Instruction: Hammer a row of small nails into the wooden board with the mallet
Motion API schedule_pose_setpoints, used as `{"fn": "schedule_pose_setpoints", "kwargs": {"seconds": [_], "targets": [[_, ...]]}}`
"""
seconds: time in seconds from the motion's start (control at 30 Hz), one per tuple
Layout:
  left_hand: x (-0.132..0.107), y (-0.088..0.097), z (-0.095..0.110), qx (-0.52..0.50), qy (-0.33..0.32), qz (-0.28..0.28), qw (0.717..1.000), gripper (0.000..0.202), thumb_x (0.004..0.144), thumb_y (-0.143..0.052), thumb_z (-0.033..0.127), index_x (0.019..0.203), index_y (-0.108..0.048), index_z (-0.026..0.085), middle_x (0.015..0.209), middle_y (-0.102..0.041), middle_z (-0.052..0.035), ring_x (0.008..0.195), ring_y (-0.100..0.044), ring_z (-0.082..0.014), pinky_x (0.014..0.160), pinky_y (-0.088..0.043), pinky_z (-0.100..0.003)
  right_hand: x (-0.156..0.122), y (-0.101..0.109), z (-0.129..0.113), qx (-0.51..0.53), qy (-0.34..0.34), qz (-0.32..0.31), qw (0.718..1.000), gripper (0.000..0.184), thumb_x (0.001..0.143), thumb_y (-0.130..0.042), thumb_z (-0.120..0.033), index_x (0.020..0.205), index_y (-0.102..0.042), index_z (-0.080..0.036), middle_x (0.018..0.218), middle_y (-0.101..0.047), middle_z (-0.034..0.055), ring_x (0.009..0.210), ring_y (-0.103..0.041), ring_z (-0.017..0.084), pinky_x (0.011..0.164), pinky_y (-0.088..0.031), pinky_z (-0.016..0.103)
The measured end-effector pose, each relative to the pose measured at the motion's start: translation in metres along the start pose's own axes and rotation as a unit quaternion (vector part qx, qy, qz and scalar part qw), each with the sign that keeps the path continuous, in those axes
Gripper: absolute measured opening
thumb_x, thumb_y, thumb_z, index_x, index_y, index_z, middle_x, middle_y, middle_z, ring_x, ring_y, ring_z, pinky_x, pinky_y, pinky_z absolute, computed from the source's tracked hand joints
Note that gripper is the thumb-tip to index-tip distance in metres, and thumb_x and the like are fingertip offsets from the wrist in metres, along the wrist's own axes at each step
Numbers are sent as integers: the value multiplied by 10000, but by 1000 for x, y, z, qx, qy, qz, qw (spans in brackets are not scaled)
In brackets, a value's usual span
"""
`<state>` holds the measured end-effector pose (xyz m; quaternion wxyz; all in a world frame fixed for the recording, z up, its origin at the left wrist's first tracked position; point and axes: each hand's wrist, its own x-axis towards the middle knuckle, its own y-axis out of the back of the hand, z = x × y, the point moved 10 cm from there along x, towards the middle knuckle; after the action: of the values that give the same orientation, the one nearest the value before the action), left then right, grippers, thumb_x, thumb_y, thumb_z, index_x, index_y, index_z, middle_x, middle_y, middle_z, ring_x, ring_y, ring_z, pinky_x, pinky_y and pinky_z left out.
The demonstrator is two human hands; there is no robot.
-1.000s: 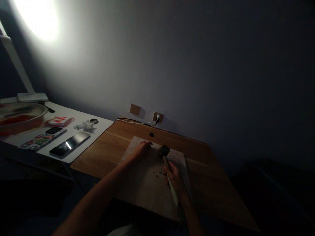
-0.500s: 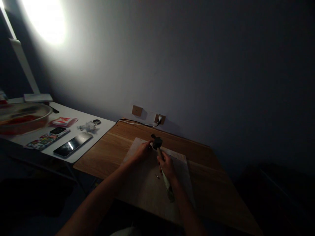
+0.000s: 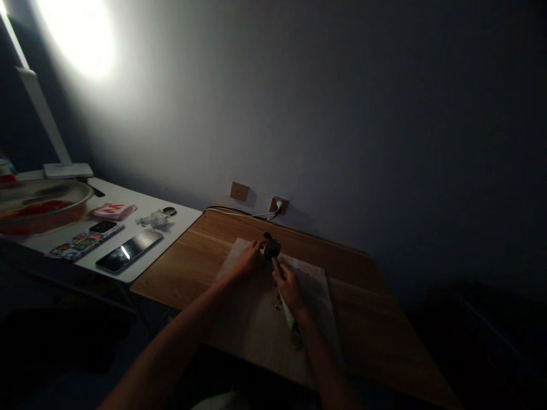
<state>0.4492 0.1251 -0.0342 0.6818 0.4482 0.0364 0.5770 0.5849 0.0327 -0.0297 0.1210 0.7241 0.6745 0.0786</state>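
My right hand (image 3: pixel 290 286) is closed around the pale handle of a hammer (image 3: pixel 272 249), whose dark head points away from me. The handle's lower end slants back beside my right wrist. Just left of the head, my left hand (image 3: pixel 251 258) has its fingers drawn together; what they hold is hidden in the dimness and behind the hammer head. A small dark round piece (image 3: pixel 267 235) shows just beyond the head. Beneath both hands lies a pale board (image 3: pixel 239 319) on the wooden table (image 3: pixel 363 307). A small shiny metal piece (image 3: pixel 276 306) rests on the board, left of the handle.
To the left, a white table (image 3: pixel 141 199) carries a phone (image 3: pixel 128 250), a patterned case (image 3: pixel 83 242), crumpled paper (image 3: pixel 154 219), a red-and-white packet (image 3: pixel 113 210), a large bowl (image 3: pixel 81 199) and a lamp (image 3: pixel 47 114). A white cable (image 3: pixel 239 214) runs along the wall to a socket (image 3: pixel 279 205).
The hammer head has shifted very slightly left toward my left hand's fingers. The view has moved a little; otherwise both hands stay in place.
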Motion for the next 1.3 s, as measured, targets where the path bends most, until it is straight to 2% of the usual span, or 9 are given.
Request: {"fn": "schedule_pose_setpoints", "kwargs": {"seconds": [0.17, 0.4, 0.5, 0.63, 0.73, 0.8, 0.9, 1.03, 1.3], "targets": [[-10, 10, 22, -4, -49, -38, 998, 474, 807, -672, 177, 1269, -573, 209, 1227, -587, -101, 1047, -620, -212, 885, -519, -332, -26, 37, 10, 10, -7, 18, 1000, 419, 766, -579, -580, 934, -583, -196, 609, -508, -73, 340, -416, 79, 291, -309, 204], [-53, -35, 131, 137, -271, -246, 921, 152, 819, -701, 272, 944, -667, 193, 939, -680, -81, 906, -641, -233, 855, -508, -332, -60, 77, 65, -6, -82, 53, 995, 719, 748, -626, -650, 1289, -599, -177, 590, -533, -75, 356, -463, 119, 316, -335, 222], [-63, -54, 155, 183, -310, -259, 897, 192, 823, -712, 280, 983, -670, 184, 943, -701, -91, 838, -655, -231, 789, -526, -337, -60, 85, 60, -11, -12, 82, 996, 625, 783, -643, -627, 1210, -681, -173, 837, -722, 48, 723, -702, 230, 619, -567, 326], [-69, -72, 166, 203, -327, -256, 887, 96, 889, -610, 148, 939, -684, 183, 836, -707, -73, 710, -653, -197, 701, -517, -305, -57, 89, 58, 6, 30, 90, 995, 589, 775, -667, -657, 1115, -739, -182, 1212, -733, 134, 1181, -643, 330, 1054, -461, 454], [-65, -68, 161, 159, -314, -267, 897, 115, 863, -605, 99, 851, -693, 171, 788, -697, -59, 680, -642, -178, 653, -501, -267, -58, 93, 61, -5, 17, 106, 994, 678, 729, -677, -710, 1136, -736, -171, 1137, -753, 136, 1123, -667, 333, 983, -508, 433], [-51, -51, 144, 94, -269, -262, 922, 137, 812, -626, 61, 837, -705, 171, 827, -701, -46, 700, -647, -153, 650, -493, -227, -60, 90, 66, -7, -14, 98, 995, 725, 742, -645, -723, 1196, -704, -161, 884, -755, 89, 823, -716, 279, 712, -574, 370], [-17, -8, 94, 0, -139, -169, 976, 269, 744, -631, 13, 936, -732, 172, 964, -718, -46, 772, -669, -130, 703, -496, -195, -65, 81, 74, 18, -72, 73, 995, 730, 758, -629, -694, 1259, -630, -164, 605, -584, -43, 402, -504, 138, 362, -391, 246], [3, 35, 18, -10, 30, -26, 999, 276, 774, -566, 23, 939, -745, 152, 882, -752, -53, 786, -685, -156, 728, -497, -224, -68, 77, 75, 56, -97, 63, 992, 714, 708, -681, -662, 1230, -598, -180, 591, -517, -84, 362, -436, 89, 314, -331, 197], [-3, 25, -4, -2, 40, -36, 999, 278, 790, -568, 90, 975, -760, 168, 891, -773, -57, 800, -703, -174, 738, -500, -240, -67, 78, 73, 55, -96, 70, 991, 723, 682, -690, -646, 1213, -583, -168, 588, -511, -86, 356, -424, 88, 305, -302, 199]]}}
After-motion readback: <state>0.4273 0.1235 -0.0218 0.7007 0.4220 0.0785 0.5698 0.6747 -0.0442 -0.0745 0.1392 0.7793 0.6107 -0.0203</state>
